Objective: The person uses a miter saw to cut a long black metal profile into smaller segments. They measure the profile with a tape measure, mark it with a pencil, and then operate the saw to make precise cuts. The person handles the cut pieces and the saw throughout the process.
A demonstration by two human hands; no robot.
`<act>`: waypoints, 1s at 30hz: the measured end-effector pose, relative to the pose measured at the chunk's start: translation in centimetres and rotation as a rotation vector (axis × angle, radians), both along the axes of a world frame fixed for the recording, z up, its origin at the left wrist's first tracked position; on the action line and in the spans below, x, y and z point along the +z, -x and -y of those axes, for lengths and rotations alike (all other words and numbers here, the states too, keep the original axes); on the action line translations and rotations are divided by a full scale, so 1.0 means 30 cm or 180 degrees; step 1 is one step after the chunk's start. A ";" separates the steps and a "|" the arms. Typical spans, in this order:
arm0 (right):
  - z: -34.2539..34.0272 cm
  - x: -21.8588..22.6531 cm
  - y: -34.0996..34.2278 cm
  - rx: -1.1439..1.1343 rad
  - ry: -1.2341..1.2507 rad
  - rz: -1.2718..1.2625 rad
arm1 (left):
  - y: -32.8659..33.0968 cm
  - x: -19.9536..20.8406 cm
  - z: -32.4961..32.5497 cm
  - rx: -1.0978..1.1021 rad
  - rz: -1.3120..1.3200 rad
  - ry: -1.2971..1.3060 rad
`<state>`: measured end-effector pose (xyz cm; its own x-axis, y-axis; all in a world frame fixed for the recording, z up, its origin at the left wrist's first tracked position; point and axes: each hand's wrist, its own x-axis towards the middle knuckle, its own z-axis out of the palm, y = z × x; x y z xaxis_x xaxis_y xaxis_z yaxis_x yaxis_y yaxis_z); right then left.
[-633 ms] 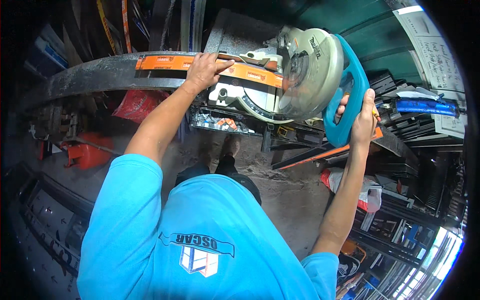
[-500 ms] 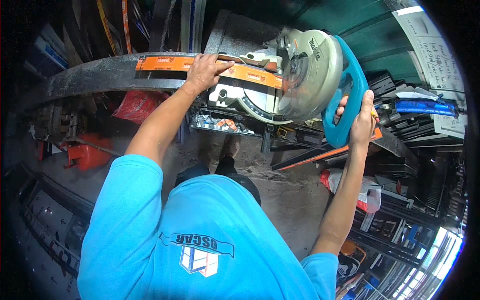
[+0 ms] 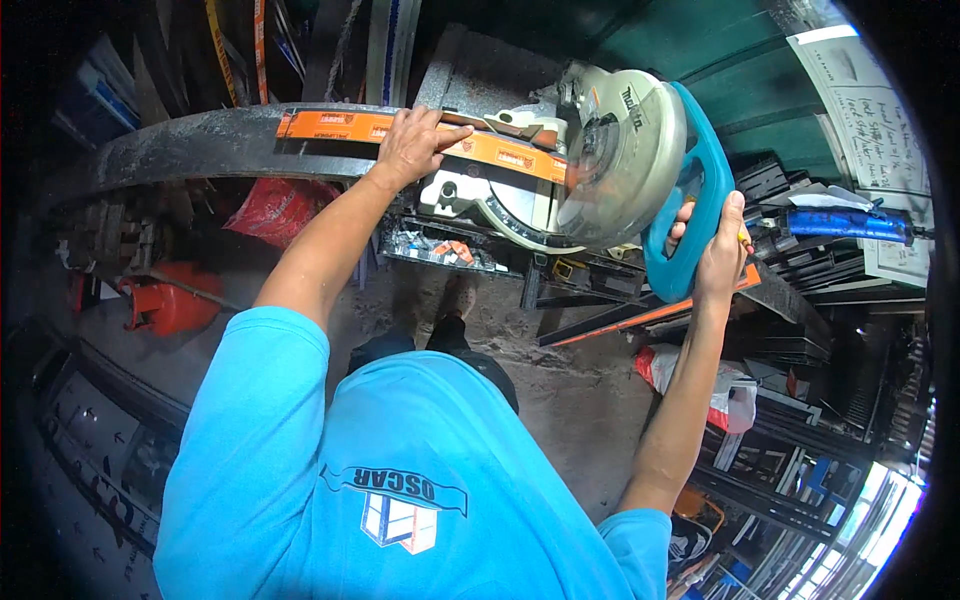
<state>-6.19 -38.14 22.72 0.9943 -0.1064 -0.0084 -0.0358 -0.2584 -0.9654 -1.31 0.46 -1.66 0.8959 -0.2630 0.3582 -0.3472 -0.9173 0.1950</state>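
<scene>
A mitre saw (image 3: 620, 150) with a pale guard and a teal D-shaped handle (image 3: 712, 160) stands on the bench ahead. My right hand (image 3: 722, 240) is closed round the handle, and a thin yellow stick (image 3: 745, 238), perhaps a pencil, shows at its fingers. Across the saw lies a long bar with orange printed film (image 3: 510, 156), its right end reaching under the guard. My left hand (image 3: 408, 148) holds the bar down left of the guard, fingers over its top and index finger pointing right. The blade is mostly hidden by the guard.
A grey bench (image 3: 215, 128) runs left from the saw. Below it are a red bag (image 3: 280, 210) and a red gas cylinder (image 3: 172, 300). At right lie a blue tube (image 3: 848, 222), stacked dark profiles (image 3: 780, 330) and a white-and-red bag (image 3: 735, 395). Offcuts (image 3: 450, 248) lie under the saw.
The whole view has shifted slightly. Both hands keep their hold on the bar and the saw handle, with no clear movement of either.
</scene>
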 end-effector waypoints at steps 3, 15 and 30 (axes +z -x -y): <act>-0.002 -0.008 0.001 -0.0010 -0.0038 0.0031 | 0.003 0.003 0.000 0.0009 -0.0017 -0.0002; -0.013 -0.015 0.010 -0.0068 -0.0008 0.0140 | 0.005 0.011 0.000 -0.0024 0.0046 0.0036; -0.023 -0.022 0.022 -0.0089 0.0104 0.0246 | 0.001 0.016 0.003 -0.0002 -0.0058 0.0043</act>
<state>-6.86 -37.47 22.05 0.9885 -0.1330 0.0721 0.0308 -0.2897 -0.9566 -1.32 0.38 -1.17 0.9021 -0.2587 0.3453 -0.3440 -0.9143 0.2137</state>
